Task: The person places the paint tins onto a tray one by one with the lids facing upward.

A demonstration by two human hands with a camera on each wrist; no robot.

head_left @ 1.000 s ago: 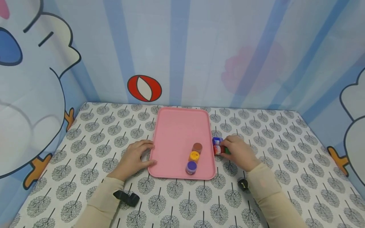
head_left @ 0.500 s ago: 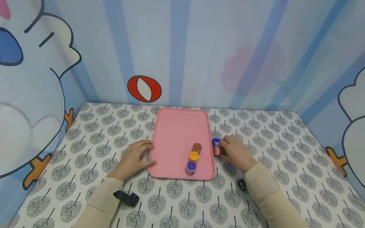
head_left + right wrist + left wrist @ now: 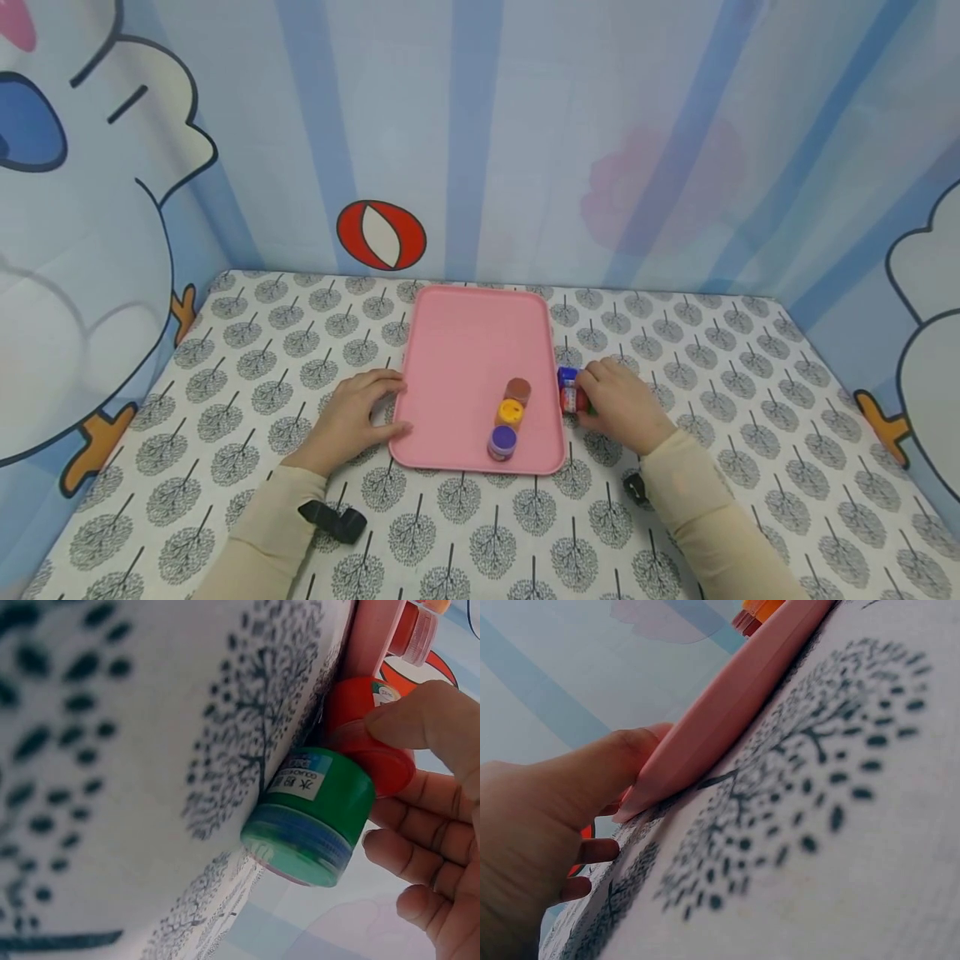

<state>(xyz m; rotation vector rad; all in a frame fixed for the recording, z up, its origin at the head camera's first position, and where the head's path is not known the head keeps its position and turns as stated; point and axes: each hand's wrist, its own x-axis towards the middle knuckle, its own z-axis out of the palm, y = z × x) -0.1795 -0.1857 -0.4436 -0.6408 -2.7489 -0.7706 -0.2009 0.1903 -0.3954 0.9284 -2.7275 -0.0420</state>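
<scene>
In the head view, my left hand (image 3: 358, 421) rests at the left side of the pink tray (image 3: 465, 333), its thumb and fingers spread and touching the rim. The thumb lies against the tray wall in the left wrist view. Just right of the tray, my right hand (image 3: 622, 404) pinches a red paint jar (image 3: 352, 712) between thumb and fingers. A green paint jar (image 3: 322, 787) lies on its side against it, mostly hidden from the head view by the hand. Behind the red jar is a blue paint jar (image 3: 567, 377), beside the tray.
Standing in a row on the tray's right half are a brown-lidded jar (image 3: 518, 389), a yellow-lidded jar (image 3: 511, 412) and a purple-lidded jar (image 3: 502, 442). A tree-print cloth (image 3: 465, 542) covers the table. A patterned curtain (image 3: 525, 150) hangs behind its far edge.
My right hand has shifted slightly left toward the tray, with its fingers now further over the red paint jar. The green jar has gone almost out of sight. My left hand stays put.
</scene>
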